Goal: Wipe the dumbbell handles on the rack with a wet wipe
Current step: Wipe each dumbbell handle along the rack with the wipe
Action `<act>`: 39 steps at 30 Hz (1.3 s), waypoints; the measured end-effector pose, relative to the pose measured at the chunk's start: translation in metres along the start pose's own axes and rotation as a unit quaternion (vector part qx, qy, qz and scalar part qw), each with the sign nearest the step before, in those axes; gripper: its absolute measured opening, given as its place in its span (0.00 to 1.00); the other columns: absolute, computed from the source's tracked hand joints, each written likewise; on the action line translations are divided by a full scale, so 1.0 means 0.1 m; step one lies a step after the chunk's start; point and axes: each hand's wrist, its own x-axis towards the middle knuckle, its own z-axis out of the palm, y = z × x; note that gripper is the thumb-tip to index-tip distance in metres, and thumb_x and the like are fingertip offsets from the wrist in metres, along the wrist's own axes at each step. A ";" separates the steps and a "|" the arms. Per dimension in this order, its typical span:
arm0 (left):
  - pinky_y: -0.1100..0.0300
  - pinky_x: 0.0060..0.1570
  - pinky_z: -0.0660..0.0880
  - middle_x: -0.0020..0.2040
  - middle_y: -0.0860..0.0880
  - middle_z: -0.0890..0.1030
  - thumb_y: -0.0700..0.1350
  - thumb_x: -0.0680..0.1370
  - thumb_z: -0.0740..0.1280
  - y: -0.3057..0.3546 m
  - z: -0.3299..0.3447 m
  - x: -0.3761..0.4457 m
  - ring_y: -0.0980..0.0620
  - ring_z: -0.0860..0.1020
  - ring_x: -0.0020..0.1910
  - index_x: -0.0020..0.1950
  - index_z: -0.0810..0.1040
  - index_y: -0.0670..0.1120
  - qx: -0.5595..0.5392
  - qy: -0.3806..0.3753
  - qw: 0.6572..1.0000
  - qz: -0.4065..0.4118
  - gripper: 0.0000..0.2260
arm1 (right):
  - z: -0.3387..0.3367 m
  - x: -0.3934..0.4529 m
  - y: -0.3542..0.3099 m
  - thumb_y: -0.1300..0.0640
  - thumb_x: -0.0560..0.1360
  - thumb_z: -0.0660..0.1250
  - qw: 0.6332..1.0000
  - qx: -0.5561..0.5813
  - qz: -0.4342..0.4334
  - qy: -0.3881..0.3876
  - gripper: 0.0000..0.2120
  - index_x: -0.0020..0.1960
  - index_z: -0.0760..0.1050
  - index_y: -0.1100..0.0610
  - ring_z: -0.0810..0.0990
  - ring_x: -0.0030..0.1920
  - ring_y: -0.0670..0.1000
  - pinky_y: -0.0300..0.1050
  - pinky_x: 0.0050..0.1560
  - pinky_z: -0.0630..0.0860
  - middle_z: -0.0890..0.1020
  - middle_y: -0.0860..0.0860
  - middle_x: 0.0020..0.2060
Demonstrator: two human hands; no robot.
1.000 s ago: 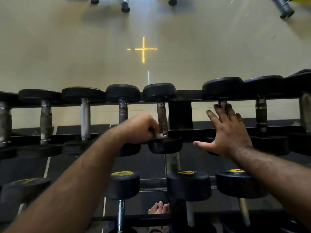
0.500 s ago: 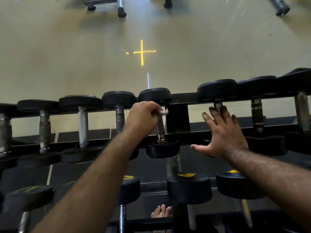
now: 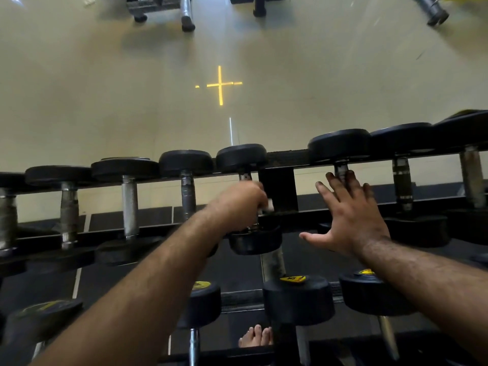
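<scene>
Pale gym floor (image 3: 105,88) fills the upper half of the frame, marked at centre by a yellow cross (image 3: 219,85), with legs of dark equipment (image 3: 184,11) along the top edge. Across the middle we see a black dumbbell rack (image 3: 280,157) whose upper tier carries a row of round-headed dumbbells lying with steel handles running away from us. A lower tier at the bottom of the frame holds dumbbells with yellow labels (image 3: 298,299), and bare toes (image 3: 255,336) show beneath it at bottom centre.

Our left hand (image 3: 237,207), near the centre, is curled tightly around the handle (image 3: 245,177) of the centre dumbbell (image 3: 241,157), with a scrap of white wet wipe (image 3: 269,205) showing at its right side, pressed against that handle. Most of the handle is hidden under the fist.

Our right hand (image 3: 351,217), right of centre, is spread with straight fingers, its fingertips resting on the handle of the neighbouring dumbbell (image 3: 339,145); the thumb points left, holding nothing.
</scene>
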 end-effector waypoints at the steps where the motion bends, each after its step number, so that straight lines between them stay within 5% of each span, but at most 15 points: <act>1: 0.55 0.56 0.80 0.54 0.54 0.81 0.39 0.78 0.70 0.01 0.08 -0.06 0.51 0.81 0.52 0.56 0.87 0.52 0.023 -0.073 0.997 0.024 0.12 | 0.00 0.00 0.00 0.12 0.62 0.53 1.000 0.001 0.000 0.000 0.64 0.87 0.55 0.48 0.52 0.85 0.65 0.71 0.82 0.53 0.56 0.52 0.86; 3: 0.52 0.54 0.82 0.51 0.53 0.83 0.39 0.78 0.68 -0.05 0.02 -0.18 0.51 0.82 0.50 0.54 0.87 0.52 0.017 -0.158 0.987 0.017 0.11 | 0.01 0.00 0.00 0.12 0.62 0.53 1.000 0.003 0.000 -0.002 0.63 0.87 0.55 0.48 0.52 0.85 0.65 0.71 0.82 0.52 0.55 0.52 0.86; 5: 0.53 0.48 0.81 0.45 0.55 0.83 0.47 0.77 0.68 -0.19 -0.18 -0.21 0.54 0.81 0.43 0.47 0.86 0.52 -0.036 -0.154 0.987 -0.013 0.07 | 0.02 0.00 0.01 0.12 0.62 0.53 1.000 0.000 -0.001 0.000 0.63 0.87 0.54 0.48 0.51 0.85 0.65 0.72 0.82 0.52 0.55 0.53 0.87; 7: 0.55 0.46 0.79 0.44 0.55 0.82 0.50 0.79 0.68 -0.27 -0.31 -0.17 0.54 0.79 0.42 0.46 0.87 0.51 -0.022 0.000 1.000 -0.004 0.08 | 0.03 0.00 0.01 0.12 0.62 0.53 1.000 -0.006 -0.003 0.002 0.63 0.87 0.55 0.48 0.52 0.85 0.65 0.72 0.82 0.53 0.56 0.53 0.86; 9: 0.52 0.45 0.80 0.46 0.50 0.82 0.42 0.80 0.70 -0.32 -0.21 -0.11 0.49 0.79 0.43 0.48 0.87 0.46 0.053 0.218 0.975 0.008 0.05 | 0.03 0.01 0.00 0.12 0.62 0.54 1.000 -0.008 -0.003 0.004 0.63 0.87 0.57 0.48 0.52 0.85 0.65 0.72 0.82 0.54 0.57 0.53 0.86; 10: 0.50 0.43 0.80 0.46 0.47 0.82 0.38 0.78 0.71 -0.32 -0.10 -0.10 0.46 0.79 0.43 0.48 0.86 0.43 0.086 0.267 0.960 0.005 0.04 | 0.03 0.01 0.00 0.12 0.62 0.54 1.000 -0.010 -0.003 0.004 0.63 0.87 0.57 0.48 0.53 0.85 0.65 0.72 0.82 0.54 0.57 0.53 0.86; 14: 0.52 0.38 0.78 0.46 0.46 0.81 0.35 0.74 0.72 -0.25 0.30 -0.22 0.44 0.79 0.41 0.49 0.83 0.44 -0.017 0.265 0.963 -0.055 0.06 | 0.07 0.02 0.01 0.12 0.63 0.54 1.000 -0.014 -0.010 0.010 0.63 0.86 0.59 0.49 0.54 0.84 0.66 0.74 0.80 0.57 0.60 0.54 0.85; 18: 0.58 0.49 0.79 0.48 0.50 0.85 0.42 0.75 0.73 -0.21 0.23 -0.39 0.49 0.82 0.45 0.50 0.87 0.48 -0.075 0.135 0.988 -0.022 0.06 | 0.09 0.03 0.02 0.11 0.63 0.52 1.000 -0.026 -0.013 0.007 0.63 0.86 0.60 0.49 0.56 0.83 0.67 0.74 0.80 0.58 0.60 0.54 0.85; 21: 0.54 0.42 0.81 0.47 0.50 0.83 0.42 0.78 0.73 -0.25 0.14 -0.28 0.50 0.81 0.42 0.49 0.86 0.45 -0.090 0.330 0.936 -0.084 0.03 | 0.09 0.03 0.02 0.11 0.62 0.52 1.000 -0.021 -0.010 0.001 0.63 0.87 0.58 0.48 0.54 0.84 0.66 0.74 0.80 0.56 0.58 0.52 0.86; 23: 0.52 0.41 0.80 0.47 0.48 0.82 0.40 0.79 0.71 -0.19 0.14 -0.13 0.49 0.80 0.43 0.49 0.84 0.43 -0.075 0.384 0.912 -0.122 0.03 | 0.08 0.02 0.02 0.11 0.62 0.52 1.000 -0.016 -0.009 0.000 0.63 0.87 0.57 0.47 0.53 0.84 0.66 0.74 0.81 0.55 0.57 0.52 0.86; 27: 0.53 0.47 0.81 0.47 0.53 0.83 0.43 0.79 0.72 -0.05 0.15 -0.13 0.53 0.81 0.43 0.51 0.88 0.47 -0.096 0.288 0.943 -0.135 0.05 | 0.03 0.00 0.04 0.10 0.61 0.51 1.000 -0.002 -0.020 -0.004 0.64 0.87 0.55 0.47 0.51 0.85 0.66 0.74 0.81 0.53 0.54 0.52 0.87; 31: 0.62 0.46 0.82 0.42 0.57 0.83 0.47 0.75 0.79 0.17 0.01 -0.30 0.62 0.81 0.42 0.47 0.88 0.50 -0.153 0.014 0.969 -0.194 0.03 | -0.01 -0.04 0.07 0.10 0.61 0.51 0.999 0.018 -0.030 -0.009 0.65 0.87 0.52 0.47 0.50 0.85 0.65 0.75 0.81 0.53 0.53 0.51 0.87; 34: 0.67 0.42 0.77 0.42 0.58 0.82 0.43 0.77 0.76 0.48 -0.04 -0.26 0.62 0.81 0.43 0.48 0.87 0.50 -0.174 0.102 0.960 -0.195 0.02 | -0.05 -0.07 0.12 0.10 0.61 0.51 0.997 0.062 -0.038 -0.007 0.65 0.87 0.49 0.47 0.45 0.86 0.64 0.75 0.81 0.50 0.51 0.51 0.87; 39: 0.58 0.43 0.80 0.42 0.55 0.85 0.44 0.80 0.72 1.06 0.15 -0.07 0.56 0.83 0.45 0.47 0.86 0.51 -0.250 0.234 0.915 -0.211 0.03 | -0.07 -0.13 0.25 0.14 0.68 0.52 0.980 0.187 -0.062 0.028 0.57 0.86 0.56 0.47 0.51 0.86 0.57 0.71 0.83 0.44 0.57 0.51 0.86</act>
